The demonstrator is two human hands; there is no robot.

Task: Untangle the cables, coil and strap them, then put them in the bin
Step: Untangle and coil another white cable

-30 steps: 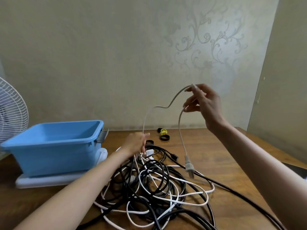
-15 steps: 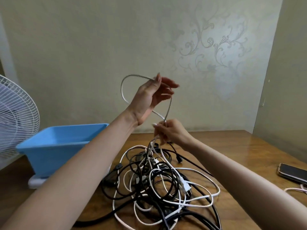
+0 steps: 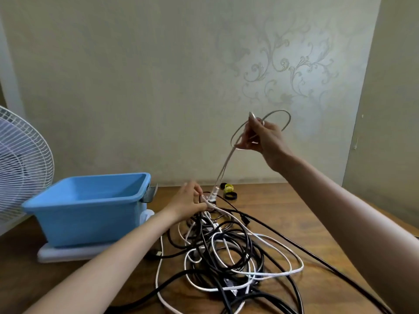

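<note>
Probably the risk starts beside the blue bin (image 3: 90,211): the left hand (image 3: 190,200) has its grip pinched on only a few strands atop the tangle (image 3: 226,245) on the desk (image 3: 294,211), so a sharp upward pull could tighten a knot or drag the heap along. From there the grey cable (image 3: 223,168) rises rightward into the raised right hand (image 3: 263,137), fingers curled round its loop.

1. Surface (image 3: 294,207) centre is blocked by cable tangle (image 3: 226,245).
2. Left side is taken by bin (image 3: 79,206), open-topped; fan (image 3: 25,159) beside it.
3. Bare wood is left right of tangle.
</note>
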